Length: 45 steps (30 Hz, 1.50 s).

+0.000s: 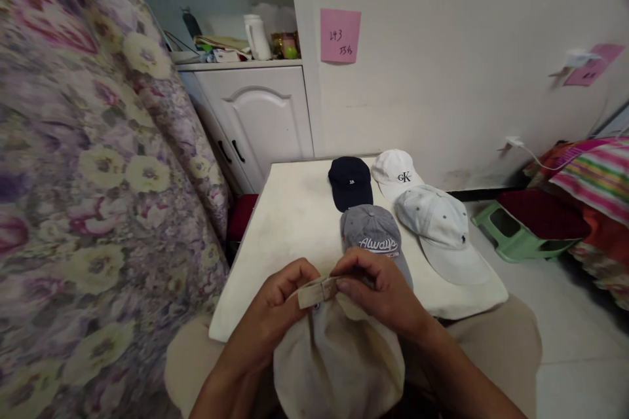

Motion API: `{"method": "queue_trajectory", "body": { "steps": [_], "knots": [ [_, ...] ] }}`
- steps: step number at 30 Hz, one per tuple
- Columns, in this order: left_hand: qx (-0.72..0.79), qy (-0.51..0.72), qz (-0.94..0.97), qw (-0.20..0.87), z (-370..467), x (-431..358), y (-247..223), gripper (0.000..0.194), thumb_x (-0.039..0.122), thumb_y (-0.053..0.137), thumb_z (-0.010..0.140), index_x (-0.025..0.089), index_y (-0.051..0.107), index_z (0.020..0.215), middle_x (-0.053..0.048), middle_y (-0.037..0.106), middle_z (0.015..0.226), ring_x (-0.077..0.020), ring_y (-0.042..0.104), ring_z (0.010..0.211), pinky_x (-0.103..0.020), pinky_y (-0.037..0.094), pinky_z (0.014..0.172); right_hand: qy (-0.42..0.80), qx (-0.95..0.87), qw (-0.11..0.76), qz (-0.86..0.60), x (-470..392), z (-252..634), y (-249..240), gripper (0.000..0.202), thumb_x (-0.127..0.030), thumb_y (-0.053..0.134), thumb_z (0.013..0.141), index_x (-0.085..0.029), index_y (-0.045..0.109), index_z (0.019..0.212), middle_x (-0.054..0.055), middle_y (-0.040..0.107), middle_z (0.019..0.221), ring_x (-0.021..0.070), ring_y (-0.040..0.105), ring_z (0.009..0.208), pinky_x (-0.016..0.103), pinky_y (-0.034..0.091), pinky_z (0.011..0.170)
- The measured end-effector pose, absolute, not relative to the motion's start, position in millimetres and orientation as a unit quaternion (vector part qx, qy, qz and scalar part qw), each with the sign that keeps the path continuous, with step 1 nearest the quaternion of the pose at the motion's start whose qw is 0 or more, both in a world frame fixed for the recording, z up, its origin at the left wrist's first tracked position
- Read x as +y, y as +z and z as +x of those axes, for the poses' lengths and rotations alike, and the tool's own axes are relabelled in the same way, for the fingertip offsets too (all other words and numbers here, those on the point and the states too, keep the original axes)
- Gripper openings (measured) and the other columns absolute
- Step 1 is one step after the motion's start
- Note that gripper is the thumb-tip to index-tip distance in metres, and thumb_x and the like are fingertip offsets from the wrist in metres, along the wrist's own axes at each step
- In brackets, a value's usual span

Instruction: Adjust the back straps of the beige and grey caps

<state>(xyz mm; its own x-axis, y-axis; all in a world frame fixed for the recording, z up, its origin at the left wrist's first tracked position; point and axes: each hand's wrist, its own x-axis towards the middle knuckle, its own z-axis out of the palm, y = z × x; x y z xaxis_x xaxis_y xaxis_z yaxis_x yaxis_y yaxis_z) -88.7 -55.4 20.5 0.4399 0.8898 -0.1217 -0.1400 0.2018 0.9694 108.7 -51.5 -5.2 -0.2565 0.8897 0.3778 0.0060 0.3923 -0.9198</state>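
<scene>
A beige cap [339,360] is held over my lap with its back strap and buckle facing up. My left hand [275,304] pinches the strap on the left side of the buckle. On the other side, the thumb and fingers of my right hand [376,288] grip the strap close to the buckle. Just beyond my hands lies a grey cap [371,229] with "Always" lettering, partly covered by my right hand. A navy cap [350,182], a white cap [396,171] and a pale blue-grey cap [437,226] rest behind it.
The caps lie on a cream-covered table [285,222]. A flowered curtain [98,209] hangs at the left. Behind stand a white cabinet [265,111] and a wall with a pink note [341,36]. A green stool [515,229] with a dark red top is at the right.
</scene>
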Motion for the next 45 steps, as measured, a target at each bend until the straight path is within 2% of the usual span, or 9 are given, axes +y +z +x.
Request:
{"method": "queue_trajectory", "body": {
  "steps": [4,8,12,17,21,26,32,38,45],
  "knots": [
    [0.392,0.395,0.550,0.623,-87,-52,20,0.029,0.042,0.074,0.078,0.018,0.058,0.076,0.004,0.053,0.064,-0.0102,0.041,0.058,-0.020,0.032,0.053,0.211,-0.700,0.573,-0.370,-59,104,1,0.013,-0.014,0.065,0.084,-0.023,0.066,0.093,0.002,0.062,0.087,0.0176,0.059,0.082,0.033,0.048,0.073],
    [0.439,0.408,0.580,0.551,-80,-58,24,0.021,0.034,0.072,0.080,0.019,0.058,0.075,0.005,0.053,0.064,-0.0105,0.041,0.060,-0.019,0.033,0.055,0.247,-0.712,0.547,-0.364,-69,97,2,0.024,-0.022,0.072,0.081,-0.023,0.062,0.103,-0.004,0.056,0.073,0.0121,0.050,0.061,0.026,0.041,0.056],
    [0.461,0.400,0.611,0.505,-75,-63,28,0.014,0.027,0.069,0.081,0.019,0.060,0.074,0.004,0.057,0.067,-0.0122,0.047,0.064,-0.020,0.037,0.057,0.314,-0.695,0.515,-0.392,-72,89,0,0.046,-0.034,0.084,0.069,-0.020,0.058,0.105,-0.005,0.056,0.074,0.0100,0.048,0.057,0.024,0.037,0.051],
    [0.458,0.387,0.640,0.481,-75,-65,25,0.013,0.026,0.068,0.081,0.020,0.059,0.075,0.004,0.057,0.068,-0.0130,0.047,0.065,-0.020,0.037,0.058,0.283,-0.717,0.500,-0.395,-70,88,0,0.019,-0.026,0.063,0.088,-0.019,0.057,0.104,-0.001,0.060,0.077,0.0130,0.056,0.064,0.027,0.042,0.059],
    [0.465,0.377,0.646,0.473,-76,-64,23,0.016,0.031,0.065,0.085,0.020,0.058,0.077,0.004,0.055,0.069,-0.0134,0.047,0.067,-0.021,0.038,0.060,0.267,-0.724,0.526,-0.357,-71,91,0,0.015,-0.016,0.050,0.094,-0.020,0.058,0.107,0.004,0.066,0.092,0.0154,0.063,0.081,0.029,0.047,0.072],
    [0.441,0.384,0.624,0.519,-77,-64,22,0.021,0.036,0.066,0.086,0.020,0.056,0.078,0.005,0.052,0.070,-0.0119,0.044,0.066,-0.021,0.036,0.060,0.334,-0.672,0.563,-0.347,-70,90,0,0.017,-0.015,0.050,0.094,-0.023,0.060,0.105,0.001,0.064,0.090,0.0134,0.060,0.080,0.026,0.047,0.071],
    [0.401,0.378,0.580,0.600,-83,-60,18,0.026,0.039,0.067,0.087,0.020,0.052,0.078,0.004,0.052,0.068,-0.0115,0.043,0.062,-0.023,0.034,0.057,0.480,-0.563,0.589,-0.325,-66,94,-2,0.010,-0.024,0.052,0.097,-0.026,0.061,0.103,-0.008,0.042,0.062,0.0079,0.036,0.050,0.020,0.030,0.046],
    [0.330,0.374,0.529,0.686,-85,-59,14,0.023,0.035,0.069,0.085,0.019,0.054,0.079,0.001,0.056,0.076,-0.0141,0.050,0.069,-0.025,0.036,0.061,0.473,-0.566,0.592,-0.325,-62,101,-1,0.008,-0.029,0.058,0.096,-0.024,0.062,0.100,-0.007,0.047,0.063,0.0092,0.043,0.053,0.022,0.034,0.050],
    [0.284,0.394,0.428,0.762,-83,-59,11,0.020,0.028,0.073,0.081,0.017,0.056,0.078,0.000,0.056,0.076,-0.0129,0.052,0.065,-0.023,0.036,0.057,0.475,-0.636,0.528,-0.303,-58,105,0,0.021,-0.042,0.059,0.095,-0.020,0.062,0.095,0.000,0.057,0.083,0.0137,0.052,0.074,0.028,0.042,0.067]
  ]
}}
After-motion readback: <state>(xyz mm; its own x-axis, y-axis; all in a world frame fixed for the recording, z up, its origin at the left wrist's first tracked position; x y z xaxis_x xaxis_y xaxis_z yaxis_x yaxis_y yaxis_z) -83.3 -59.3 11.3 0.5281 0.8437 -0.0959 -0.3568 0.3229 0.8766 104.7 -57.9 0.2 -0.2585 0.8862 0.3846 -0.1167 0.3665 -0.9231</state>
